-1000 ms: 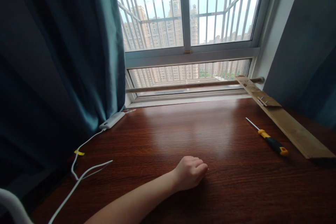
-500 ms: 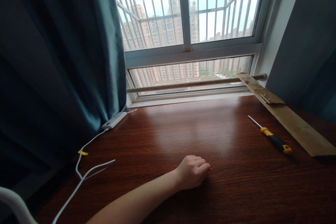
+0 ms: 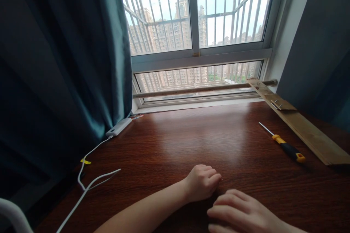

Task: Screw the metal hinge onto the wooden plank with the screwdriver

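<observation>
My left hand (image 3: 203,182) rests on the dark red-brown wooden table (image 3: 164,145), its fingers curled into a fist. What the fist holds, if anything, is hidden. Just to the right and nearer to me is my right hand (image 3: 240,209), its fingers stretched out toward the left one and nothing visible in them. A small gap shows between the two hands. Farther right lies a screwdriver (image 3: 286,147) with a yellow and black handle, its tip pointing to the window; neither hand touches it.
A long cardboard strip (image 3: 306,127) lies along the right side, with several small screws (image 3: 277,105) on a cardboard piece (image 3: 287,106). At left, a white power strip (image 3: 119,127) and white cables (image 3: 82,194) lie by the blue curtain (image 3: 115,62). A barred window (image 3: 197,58) is behind.
My right hand has come into view from the lower right, beside the left hand. The left fist stays nearly in place, and the view has tilted slightly.
</observation>
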`<state>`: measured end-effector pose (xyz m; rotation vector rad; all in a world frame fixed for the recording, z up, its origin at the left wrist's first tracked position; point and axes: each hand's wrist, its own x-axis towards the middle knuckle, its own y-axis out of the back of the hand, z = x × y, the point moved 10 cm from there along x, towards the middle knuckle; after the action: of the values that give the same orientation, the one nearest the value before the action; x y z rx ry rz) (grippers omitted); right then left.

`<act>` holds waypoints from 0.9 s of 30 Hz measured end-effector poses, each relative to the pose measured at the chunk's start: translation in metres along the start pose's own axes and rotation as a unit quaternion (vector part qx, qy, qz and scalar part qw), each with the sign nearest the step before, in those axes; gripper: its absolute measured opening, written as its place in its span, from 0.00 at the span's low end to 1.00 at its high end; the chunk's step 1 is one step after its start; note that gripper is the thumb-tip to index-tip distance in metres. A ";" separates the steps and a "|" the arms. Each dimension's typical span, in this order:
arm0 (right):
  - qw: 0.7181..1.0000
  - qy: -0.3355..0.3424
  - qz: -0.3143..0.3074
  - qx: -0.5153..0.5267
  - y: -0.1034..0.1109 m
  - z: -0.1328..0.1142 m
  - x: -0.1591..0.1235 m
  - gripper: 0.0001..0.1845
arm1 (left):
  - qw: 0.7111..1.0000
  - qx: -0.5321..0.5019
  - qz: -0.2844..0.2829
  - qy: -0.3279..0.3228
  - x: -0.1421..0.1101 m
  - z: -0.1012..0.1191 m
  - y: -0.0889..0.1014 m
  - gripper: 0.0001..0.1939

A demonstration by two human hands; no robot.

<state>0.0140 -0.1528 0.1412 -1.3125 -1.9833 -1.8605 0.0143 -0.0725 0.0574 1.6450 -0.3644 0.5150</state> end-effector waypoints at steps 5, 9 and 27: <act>0.985 -0.127 0.113 -0.021 0.024 0.074 0.004 0.18 | 0.997 -0.055 0.013 0.060 0.000 -0.017 0.008 0.15; 0.949 -0.238 0.205 0.023 0.010 0.131 -0.013 0.14 | 0.980 -0.160 0.045 0.106 -0.002 -0.034 0.022 0.18; 0.990 -0.046 -0.013 0.131 -0.051 0.104 -0.019 0.31 | 0.927 -0.368 -0.008 0.070 0.023 -0.023 0.013 0.39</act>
<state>0.0400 -0.0656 0.0665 -1.3209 -2.2099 -1.5078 0.0244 -0.0501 0.0829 0.8771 -0.3777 0.4102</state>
